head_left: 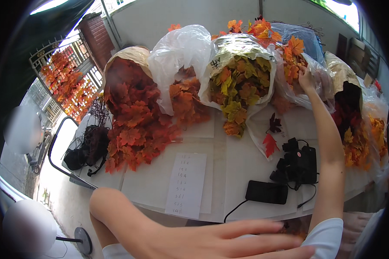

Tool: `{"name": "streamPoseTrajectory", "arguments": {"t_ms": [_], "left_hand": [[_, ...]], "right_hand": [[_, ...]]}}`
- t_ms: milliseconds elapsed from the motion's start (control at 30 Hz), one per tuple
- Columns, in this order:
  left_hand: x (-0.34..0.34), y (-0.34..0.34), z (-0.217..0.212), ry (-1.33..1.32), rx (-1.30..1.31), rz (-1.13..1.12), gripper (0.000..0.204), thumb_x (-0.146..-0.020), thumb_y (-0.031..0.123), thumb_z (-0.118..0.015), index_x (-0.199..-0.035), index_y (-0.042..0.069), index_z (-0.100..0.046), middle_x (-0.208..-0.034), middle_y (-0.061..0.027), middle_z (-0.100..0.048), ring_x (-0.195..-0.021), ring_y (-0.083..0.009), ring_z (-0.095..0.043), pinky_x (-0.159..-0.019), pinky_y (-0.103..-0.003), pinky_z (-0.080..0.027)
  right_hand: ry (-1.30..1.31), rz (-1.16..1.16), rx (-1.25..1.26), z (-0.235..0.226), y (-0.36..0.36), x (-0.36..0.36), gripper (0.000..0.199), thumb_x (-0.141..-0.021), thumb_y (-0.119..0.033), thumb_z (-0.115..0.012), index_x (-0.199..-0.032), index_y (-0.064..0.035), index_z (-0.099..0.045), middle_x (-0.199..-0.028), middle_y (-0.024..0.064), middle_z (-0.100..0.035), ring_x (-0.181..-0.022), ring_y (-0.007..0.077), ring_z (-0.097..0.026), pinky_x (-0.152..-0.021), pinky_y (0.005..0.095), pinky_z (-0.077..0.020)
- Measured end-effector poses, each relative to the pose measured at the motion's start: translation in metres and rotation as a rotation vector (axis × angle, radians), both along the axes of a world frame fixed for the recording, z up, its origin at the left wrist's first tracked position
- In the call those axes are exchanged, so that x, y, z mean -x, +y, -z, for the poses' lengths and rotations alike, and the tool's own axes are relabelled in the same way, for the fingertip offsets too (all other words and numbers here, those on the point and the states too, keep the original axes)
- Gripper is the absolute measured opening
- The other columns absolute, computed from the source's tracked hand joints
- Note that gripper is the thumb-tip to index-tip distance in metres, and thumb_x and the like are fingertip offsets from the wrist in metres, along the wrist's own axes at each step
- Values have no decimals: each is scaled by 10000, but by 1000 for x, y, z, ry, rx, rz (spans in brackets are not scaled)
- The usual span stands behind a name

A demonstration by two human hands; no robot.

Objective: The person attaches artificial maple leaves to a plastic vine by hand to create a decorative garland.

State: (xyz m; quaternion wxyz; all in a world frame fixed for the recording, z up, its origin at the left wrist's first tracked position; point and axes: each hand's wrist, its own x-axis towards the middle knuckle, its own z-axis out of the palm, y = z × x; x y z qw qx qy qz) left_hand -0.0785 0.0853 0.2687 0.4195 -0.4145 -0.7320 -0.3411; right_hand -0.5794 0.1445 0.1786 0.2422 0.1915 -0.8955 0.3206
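Right hand (pixel 307 80) up among orange maple-shaped fabric-like leaves (pixel 293 54) in a clear plastic bag (pixel 326 77), fingers narrow — whether gripping, I can't tell. Left hand (pixel 216 241) spreads wide below, nothing visible in it. Left of the reaching hand, yellow-green leaves (pixel 242 82) spill forward — bag mouth facing the person, probably for easy access.

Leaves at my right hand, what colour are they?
The leaves at your right hand are orange, clearest in the head view.

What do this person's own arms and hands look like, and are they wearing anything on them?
The left hand and right hand are bare: no gloves, and no watch or bracelet shows. Plain whitish sleeves end above the elbows, leaving both forearms uncovered.
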Motion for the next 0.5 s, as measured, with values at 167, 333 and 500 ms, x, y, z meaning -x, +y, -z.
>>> {"name": "streamPoseTrajectory", "arguments": {"t_ms": [167, 333, 500], "left_hand": [[-67, -78, 33, -582, -344, 524, 278, -881, 109, -317, -1079, -29, -454, -1001, -193, -525, -929, -319, -527, -827, -405, -402], [-125, -162, 162, -808, -425, -802, 147, -793, 56, -518, -919, 17, -585, -835, -67, -606, -821, -135, -564, -716, -262, -435], [-191, -302, 242, -605, -768, -1333, 124, -767, 61, -537, -841, -24, -588, -730, -84, -617, -645, -99, -578, -589, -232, -449]], "right_hand": [[476, 143, -167, 48, 76, 22, 479, -720, -177, -537, -1186, -154, -425, -1057, 179, -512, -957, 320, -506, -808, 425, -400], [482, -240, -50, 22, 29, -141, 394, -773, -153, -496, -1164, -144, -446, -1154, 95, -455, -1103, 266, -394, -917, 375, -298], [296, -657, -103, 27, -39, -322, 312, -745, -64, -518, -1055, -98, -512, -1139, 84, -452, -1104, 252, -362, -931, 340, -236]]}}
